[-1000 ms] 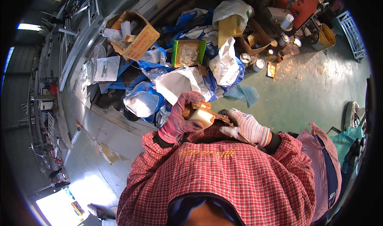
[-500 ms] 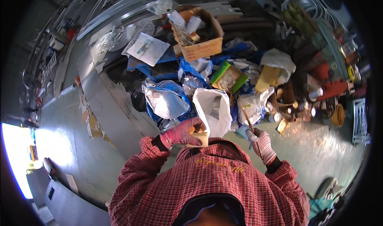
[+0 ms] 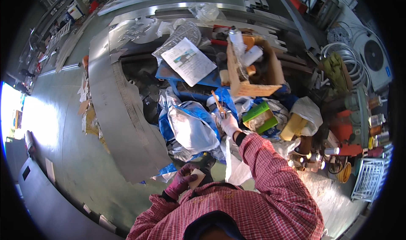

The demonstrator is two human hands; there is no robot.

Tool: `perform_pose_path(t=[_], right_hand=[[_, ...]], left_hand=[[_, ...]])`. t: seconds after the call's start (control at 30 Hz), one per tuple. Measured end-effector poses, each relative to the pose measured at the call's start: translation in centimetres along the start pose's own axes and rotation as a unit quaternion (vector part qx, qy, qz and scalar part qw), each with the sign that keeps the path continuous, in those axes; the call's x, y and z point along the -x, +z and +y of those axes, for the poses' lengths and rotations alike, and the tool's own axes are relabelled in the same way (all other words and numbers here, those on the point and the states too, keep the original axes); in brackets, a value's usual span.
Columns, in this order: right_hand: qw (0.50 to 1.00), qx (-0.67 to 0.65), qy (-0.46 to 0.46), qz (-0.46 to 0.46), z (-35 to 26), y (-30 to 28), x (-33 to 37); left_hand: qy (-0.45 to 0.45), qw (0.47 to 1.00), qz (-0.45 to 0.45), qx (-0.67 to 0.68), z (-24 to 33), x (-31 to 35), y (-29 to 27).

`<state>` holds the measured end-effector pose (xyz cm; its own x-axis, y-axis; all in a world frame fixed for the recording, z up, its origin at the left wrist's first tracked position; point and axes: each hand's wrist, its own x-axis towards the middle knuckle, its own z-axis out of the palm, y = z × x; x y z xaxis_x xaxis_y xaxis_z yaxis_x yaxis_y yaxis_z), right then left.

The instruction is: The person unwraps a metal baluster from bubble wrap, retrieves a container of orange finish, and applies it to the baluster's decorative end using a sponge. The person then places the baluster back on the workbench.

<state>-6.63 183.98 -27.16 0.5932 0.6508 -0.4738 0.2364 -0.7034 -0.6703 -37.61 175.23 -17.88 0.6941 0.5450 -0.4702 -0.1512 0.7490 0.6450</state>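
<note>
My left hand (image 3: 181, 183), in a pink glove, is closed around a small cream block (image 3: 196, 179) close to my body. My right hand (image 3: 230, 125), in a pale striped glove, reaches forward over the bags with a thin brown stick (image 3: 217, 100) in its fingers. The stick points up and away; whether it is a brush I cannot make out. Left of that hand lies a blue and white plastic bag (image 3: 192, 128). To its right sits a green box (image 3: 260, 115) with clear plastic inside. A white sack (image 3: 237, 164) lies partly under my right forearm.
A cardboard box (image 3: 258, 87) with spray cans stands beyond my right hand, beside a written sheet (image 3: 188, 61) on a blue stand (image 3: 171, 75). Grey metal sheets (image 3: 122, 125) lie at left. Coiled tubing (image 3: 353, 62), cans and a white rack (image 3: 370, 178) are at right.
My right hand has moved forward and left with the stick, over the bags. My left hand still holds the block, lower and nearer my body. The whole view has shifted.
</note>
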Motion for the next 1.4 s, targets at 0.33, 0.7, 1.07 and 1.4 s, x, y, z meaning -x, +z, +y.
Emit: perform_pose_path(t=[0.33, 0.7, 1.07, 1.4], right_hand=[[0.986, -0.155, 0.068, 0.007, -12.0, 8.8, -16.8], [0.969, -0.23, -0.088, 0.007, -17.3, 7.0, -21.1], [0.756, -0.089, -0.147, -0.632, 1.0, 5.6, 8.3], [0.885, -0.333, -0.024, -0.326, 0.9, -4.9, 17.7]], left_hand=[[0.04, 0.973, 0.183, 0.131, -2.5, 2.4, -4.3], [0.079, 0.956, 0.234, 0.159, -3.9, 1.1, -4.7], [0.116, 0.949, 0.292, -0.017, -1.9, -4.1, -1.0], [0.092, 0.973, 0.179, -0.112, -0.2, -7.0, 5.8]])
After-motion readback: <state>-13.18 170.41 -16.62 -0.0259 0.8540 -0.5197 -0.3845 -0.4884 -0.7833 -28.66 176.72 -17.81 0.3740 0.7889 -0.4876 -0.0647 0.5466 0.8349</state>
